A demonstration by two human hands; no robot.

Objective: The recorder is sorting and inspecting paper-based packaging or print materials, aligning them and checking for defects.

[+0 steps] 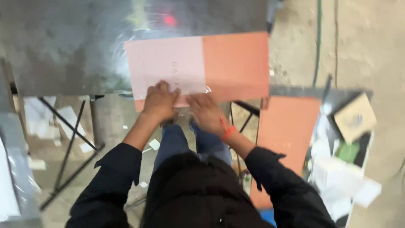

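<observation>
Far left: edge of a grey metal surface (17, 169) w/ plastic wrap, partly out of frame. Below the tabletop's near edge, black folding legs (67, 143) stood on a concrete floor (371, 38) littered w/ paper scraps.

Metal tabletop (63, 50) was dull grey, reflective; a red light spot showed near its far edge. On it lay a flat two-tone card (198, 65), pale pink left half, salmon-orange right half, near edge overhanging the tabletop toward the person. Clear film looked to cover the pink half; glare and wrinkles at the near edge suggest that, can't confirm.

Left hand (159, 101) was pressed flat, fingers curled on the card's near edge at the pink half, prob. pinning it so it didn't slide. Right hand (206, 112) sat just beside it, fingertips on the same edge where the film crinkled, orange band at the wrist. Hands were close together, not touching each other; whether either pinched the film or only pressed down, can't tell, frame is motion-blurred.

Right of the hands: a second salmon-orange sheet (287, 135) stood or leaned lower than the tabletop, beside the person's right sleeve, within easy reach. Further right: a cardboard piece (354, 116) atop a heap of white and green packaging (341, 177). A green cable (317, 46) ran along the floor.
</observation>
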